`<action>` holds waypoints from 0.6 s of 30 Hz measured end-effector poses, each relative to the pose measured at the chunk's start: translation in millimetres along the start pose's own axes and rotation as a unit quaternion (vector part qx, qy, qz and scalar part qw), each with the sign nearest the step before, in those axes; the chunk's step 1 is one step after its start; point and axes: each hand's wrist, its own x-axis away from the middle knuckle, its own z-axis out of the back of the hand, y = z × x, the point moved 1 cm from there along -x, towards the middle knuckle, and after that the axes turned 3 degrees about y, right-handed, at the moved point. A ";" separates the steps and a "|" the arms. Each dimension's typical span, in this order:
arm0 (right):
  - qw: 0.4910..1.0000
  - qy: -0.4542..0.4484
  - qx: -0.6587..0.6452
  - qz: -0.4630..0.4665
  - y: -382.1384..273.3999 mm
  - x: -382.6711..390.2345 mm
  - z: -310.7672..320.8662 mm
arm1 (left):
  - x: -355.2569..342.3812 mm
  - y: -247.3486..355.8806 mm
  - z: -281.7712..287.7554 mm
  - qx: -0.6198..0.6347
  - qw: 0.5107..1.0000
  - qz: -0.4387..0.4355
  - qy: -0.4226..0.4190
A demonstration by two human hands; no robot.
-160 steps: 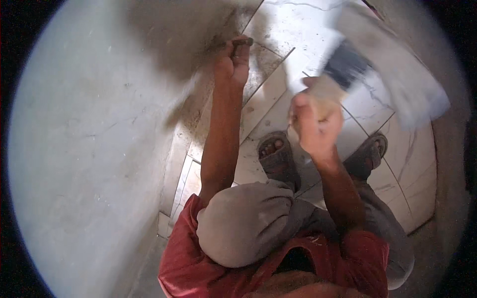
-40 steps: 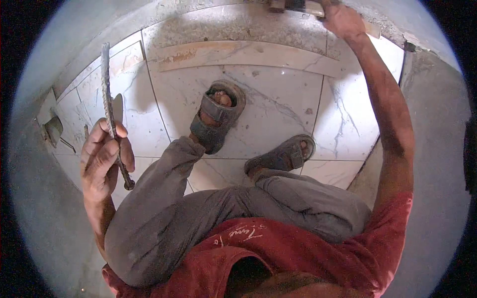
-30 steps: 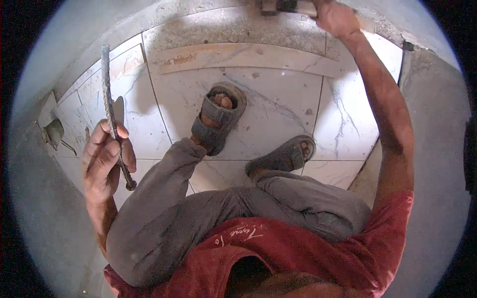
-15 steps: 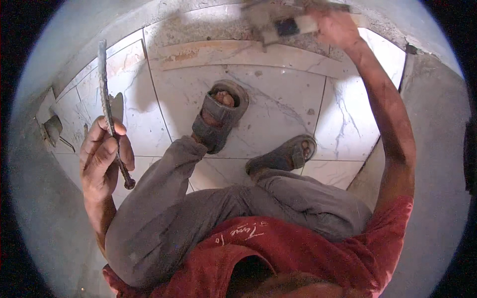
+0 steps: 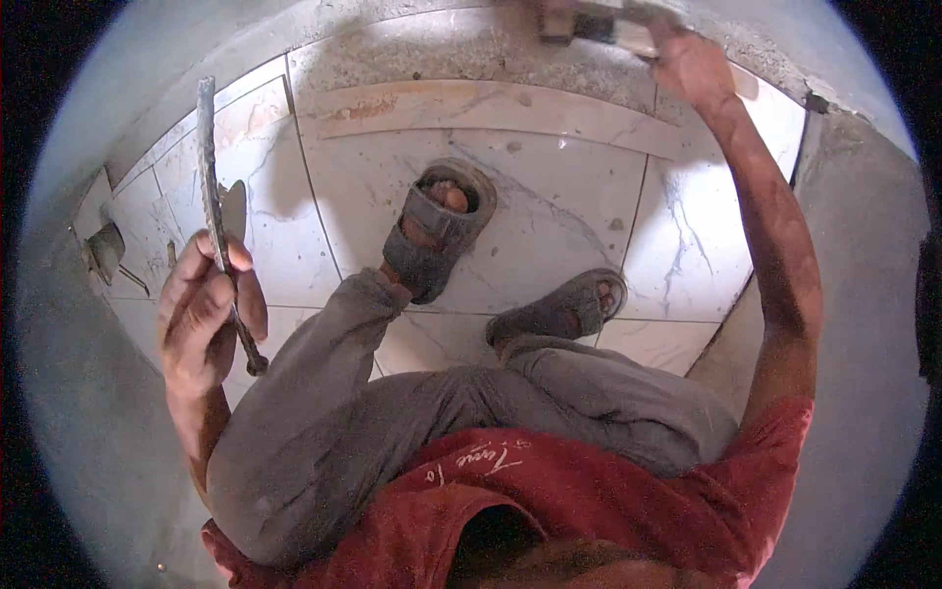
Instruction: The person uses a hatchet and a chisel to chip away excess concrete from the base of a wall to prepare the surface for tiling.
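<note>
The left hand pinches a ribbed rod near mid-length, seemingly for balance; the right hand grips a hammer by the tiled floor's far edge.

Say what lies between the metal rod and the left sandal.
In the head view, past the metal rod come a grey blade-like piece, then white floor tiles.

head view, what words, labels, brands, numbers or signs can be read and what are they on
White script lettering on the front of the red shirt: upside down in this view; I won't copy its wording.
Blurred tool in the right hand: any marking is too blurred to read.
Metal rod in the left hand, sandals: none that I can see.
</note>
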 end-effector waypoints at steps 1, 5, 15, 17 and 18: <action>0.999 0.007 0.004 0.047 -7.0 1.2 3.1 | -0.1 0.9 -0.5 -0.001 1.000 0.003 0.000; 0.964 0.157 -0.009 0.215 -27.5 -5.6 9.3 | -2.1 4.3 -2.7 0.008 1.000 -0.011 0.021; 0.962 0.144 0.004 0.231 -19.8 -25.6 -14.4 | -2.0 2.8 1.5 0.010 1.000 0.007 0.026; 0.999 0.020 -0.035 0.003 -15.4 -25.0 -7.4 | -2.1 2.8 2.6 0.016 1.000 -0.002 0.026; 0.985 0.155 -0.002 0.073 -19.2 -22.2 -0.2 | -1.7 2.4 2.9 0.015 0.999 0.004 0.032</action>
